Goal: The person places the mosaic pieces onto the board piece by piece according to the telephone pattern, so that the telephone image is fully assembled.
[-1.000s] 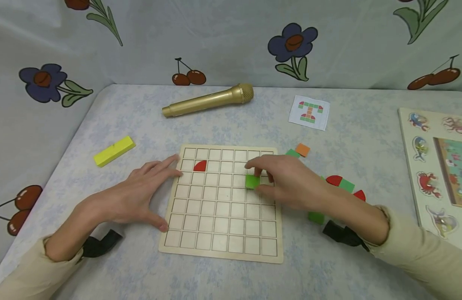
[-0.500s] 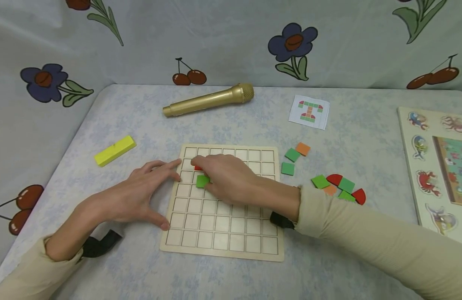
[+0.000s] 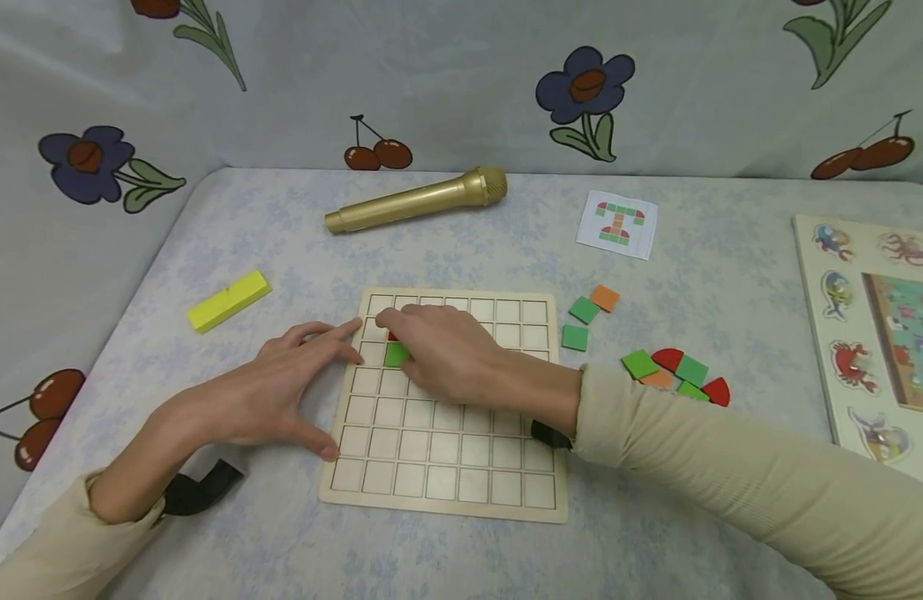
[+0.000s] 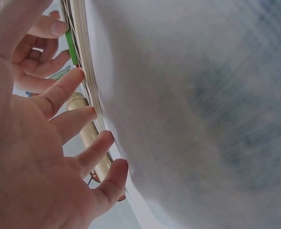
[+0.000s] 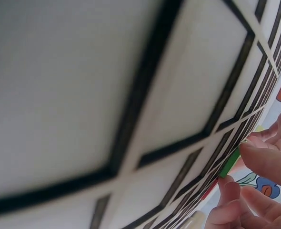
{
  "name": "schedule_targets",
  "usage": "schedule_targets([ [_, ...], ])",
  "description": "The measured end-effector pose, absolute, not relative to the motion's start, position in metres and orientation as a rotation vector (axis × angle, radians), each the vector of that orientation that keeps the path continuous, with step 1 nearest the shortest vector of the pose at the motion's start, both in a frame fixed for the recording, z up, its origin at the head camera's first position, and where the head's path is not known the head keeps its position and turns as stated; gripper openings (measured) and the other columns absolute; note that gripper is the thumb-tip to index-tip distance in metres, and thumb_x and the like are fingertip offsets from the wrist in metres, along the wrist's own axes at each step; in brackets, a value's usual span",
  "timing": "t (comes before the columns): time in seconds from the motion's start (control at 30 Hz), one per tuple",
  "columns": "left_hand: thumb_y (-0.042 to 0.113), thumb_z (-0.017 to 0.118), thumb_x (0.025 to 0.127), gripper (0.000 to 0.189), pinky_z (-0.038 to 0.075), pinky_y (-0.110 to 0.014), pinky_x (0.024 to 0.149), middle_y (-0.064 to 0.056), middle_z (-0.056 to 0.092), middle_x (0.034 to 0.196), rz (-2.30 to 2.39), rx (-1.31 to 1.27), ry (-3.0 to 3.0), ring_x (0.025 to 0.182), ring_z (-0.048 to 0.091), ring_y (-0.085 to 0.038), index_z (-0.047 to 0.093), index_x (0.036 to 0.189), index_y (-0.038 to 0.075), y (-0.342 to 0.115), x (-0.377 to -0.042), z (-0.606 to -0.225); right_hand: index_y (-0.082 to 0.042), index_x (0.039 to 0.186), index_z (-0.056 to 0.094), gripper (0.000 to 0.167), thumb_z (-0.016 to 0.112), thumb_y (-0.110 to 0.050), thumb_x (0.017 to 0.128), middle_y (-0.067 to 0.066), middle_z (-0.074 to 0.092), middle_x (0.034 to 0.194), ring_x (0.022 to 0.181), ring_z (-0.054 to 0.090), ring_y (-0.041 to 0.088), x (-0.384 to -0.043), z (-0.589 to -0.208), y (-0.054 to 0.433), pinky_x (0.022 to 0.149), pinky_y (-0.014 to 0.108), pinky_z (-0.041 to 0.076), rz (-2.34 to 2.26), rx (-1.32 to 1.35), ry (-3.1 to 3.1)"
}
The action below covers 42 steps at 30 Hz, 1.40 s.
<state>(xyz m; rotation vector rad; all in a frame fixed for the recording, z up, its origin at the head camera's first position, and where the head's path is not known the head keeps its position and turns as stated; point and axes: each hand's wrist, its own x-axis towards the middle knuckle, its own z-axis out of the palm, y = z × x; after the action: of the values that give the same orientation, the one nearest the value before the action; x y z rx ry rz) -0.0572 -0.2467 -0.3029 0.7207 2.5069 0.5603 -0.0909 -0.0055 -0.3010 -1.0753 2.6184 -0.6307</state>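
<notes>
A wooden grid board (image 3: 444,450) lies on the table. My right hand (image 3: 457,354) reaches over its upper left part, pinching a green square tile (image 3: 396,355) between thumb and fingertips. In the right wrist view that tile (image 5: 230,162) stands tilted, one edge down at the grid. Just above it, a red quarter-circle tile (image 3: 391,337) sits in a cell, mostly covered by the fingers. My left hand (image 3: 281,396) is spread along the board's left side, fingertips and thumb at the rim. The left wrist view has these fingers extended, holding nothing.
Loose green, red and orange tiles (image 3: 575,337) lie right of the board. Behind are a gold microphone (image 3: 419,204) and a card with a tile pattern (image 3: 617,225). A yellow block (image 3: 229,302) lies left, a sea-animal puzzle board (image 3: 855,333) far right.
My right hand has carried the green tile leftward across the board to just below the red one, then slightly further left and up. The left hand has stayed at the rim.
</notes>
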Motion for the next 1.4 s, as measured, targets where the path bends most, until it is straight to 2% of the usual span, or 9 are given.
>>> schedule_targets([
  [0.2,0.062,0.087,0.058,0.094,0.019,-0.060,0.106,0.000,0.016,0.163,0.555,0.732,2.501,0.143,0.015,-0.029,0.049,0.135,0.022,-0.2465,-0.0575,-0.3028,-0.010,0.128,0.060,0.042,0.066,-0.003,0.088,0.000,0.064,0.101,0.082,0.056,0.012,-0.0912,-0.3016,-0.0050,0.066,0.027,0.048,-0.638,-1.081,2.621],
  [0.43,0.060,0.087,0.059,0.094,0.018,-0.060,0.106,0.000,0.015,0.163,0.565,0.724,2.486,0.144,0.014,-0.030,0.048,0.135,0.021,-0.2462,-0.0578,-0.3025,-0.009,0.118,0.064,0.030,0.066,-0.004,0.089,0.002,0.067,0.103,0.085,0.060,0.013,-0.0898,-0.3003,-0.0050,0.071,0.028,0.050,-0.645,-1.093,2.636],
  [0.6,0.060,0.088,0.059,0.094,0.017,-0.060,0.107,0.000,0.015,0.164,0.571,0.722,2.483,0.144,0.013,-0.030,0.048,0.135,0.021,-0.2464,-0.0578,-0.3019,-0.008,0.117,0.065,0.028,0.066,-0.003,0.089,0.004,0.069,0.108,0.090,0.062,0.014,-0.0897,-0.2999,-0.0054,0.076,0.029,0.051,-0.655,-1.100,2.621],
  [1.1,0.060,0.088,0.059,0.095,0.016,-0.060,0.107,0.000,0.015,0.163,0.574,0.711,2.475,0.145,0.012,-0.032,0.048,0.136,0.021,-0.2458,-0.0588,-0.3026,-0.009,0.111,0.065,0.023,0.064,-0.001,0.090,0.000,0.068,0.102,0.087,0.061,0.012,-0.0933,-0.2957,0.0003,0.077,0.029,0.050,-0.669,-1.035,2.560],
  [1.27,0.060,0.088,0.059,0.095,0.016,-0.061,0.107,0.001,0.014,0.164,0.579,0.702,2.470,0.145,0.011,-0.032,0.048,0.135,0.021,-0.2464,-0.0584,-0.3019,-0.010,0.116,0.066,0.028,0.063,0.000,0.090,0.000,0.065,0.103,0.089,0.059,0.013,-0.0935,-0.2945,0.0024,0.077,0.030,0.049,-0.689,-1.061,2.522],
  [1.4,0.060,0.088,0.059,0.094,0.016,-0.061,0.107,0.001,0.013,0.164,0.580,0.703,2.470,0.145,0.011,-0.031,0.048,0.135,0.022,-0.2471,-0.0584,-0.3025,-0.011,0.125,0.065,0.036,0.064,-0.002,0.090,0.002,0.063,0.112,0.096,0.059,0.015,-0.0923,-0.2953,0.0024,0.083,0.032,0.048,-0.686,-1.091,2.487],
])
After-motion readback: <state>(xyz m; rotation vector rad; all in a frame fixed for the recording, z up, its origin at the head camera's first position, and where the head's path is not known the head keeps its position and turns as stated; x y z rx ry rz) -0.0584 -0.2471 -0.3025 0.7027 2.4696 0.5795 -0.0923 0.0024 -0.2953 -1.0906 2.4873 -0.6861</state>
